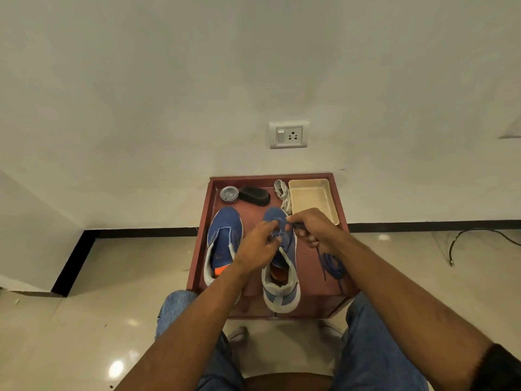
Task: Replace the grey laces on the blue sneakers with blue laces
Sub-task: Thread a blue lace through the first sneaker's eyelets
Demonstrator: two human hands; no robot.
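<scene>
While both hands (284,238) pinch the blue lace (329,263) over the right sneaker (282,277), fingers curled, its slack trails right of them; grey laces (282,194) lie beyond on the table (310,277).

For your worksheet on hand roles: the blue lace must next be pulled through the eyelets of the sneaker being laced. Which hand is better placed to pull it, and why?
Probably the right hand: it already pinches the blue lace, whose slack trails on its side of the right sneaker. The left hand rests on the eyelets, steadying.
</scene>
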